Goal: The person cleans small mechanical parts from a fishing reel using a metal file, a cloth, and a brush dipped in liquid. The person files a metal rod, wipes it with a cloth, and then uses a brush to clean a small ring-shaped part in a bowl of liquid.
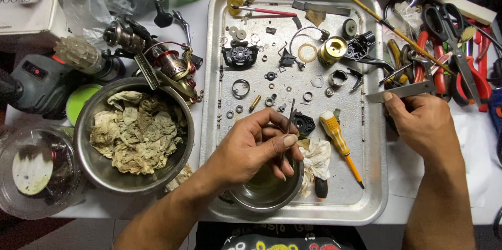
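The left hand [253, 148] pinches a thin dark rod [288, 129] over the small steel bowl [266, 195] on the tray [374, 177], seemingly cleaning it, while the right hand [421, 124] closes on a flat metal tool [400, 92]; next needs careful dipping.

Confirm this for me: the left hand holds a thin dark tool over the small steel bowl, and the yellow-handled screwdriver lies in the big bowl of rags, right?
Not quite. In the head view the yellow-handled screwdriver lies on the metal tray, not in the big bowl of rags. The rest is right.
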